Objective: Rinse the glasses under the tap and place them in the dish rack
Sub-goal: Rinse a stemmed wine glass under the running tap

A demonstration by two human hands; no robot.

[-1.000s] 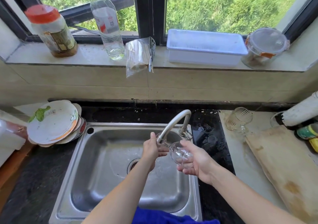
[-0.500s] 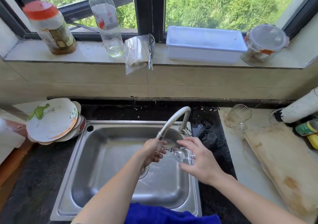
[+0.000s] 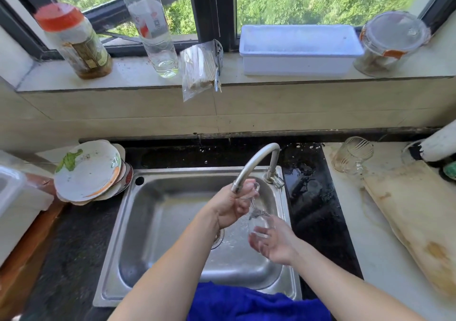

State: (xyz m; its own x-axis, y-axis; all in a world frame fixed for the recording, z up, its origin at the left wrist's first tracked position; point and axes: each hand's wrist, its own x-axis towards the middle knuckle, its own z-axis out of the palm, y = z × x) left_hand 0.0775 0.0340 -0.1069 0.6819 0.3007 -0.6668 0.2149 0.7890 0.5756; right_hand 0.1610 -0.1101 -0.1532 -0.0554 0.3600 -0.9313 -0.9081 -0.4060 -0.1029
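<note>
glass [image 3: 261,222] in left hand [image 3: 229,208], touching right hand [image 3: 276,245]

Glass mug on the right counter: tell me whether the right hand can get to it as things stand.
Probably yes. The right hand is open by the glass that the left hand grips under the tap, and only bare counter lies between it and the glass mug.

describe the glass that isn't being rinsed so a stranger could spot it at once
From the steel sink, look right to the pale worktop. At its back, by the stained cutting board's far corner, sits a clear ribbed glass. Unlike the held glass under the tap, no hand touches it.
</note>
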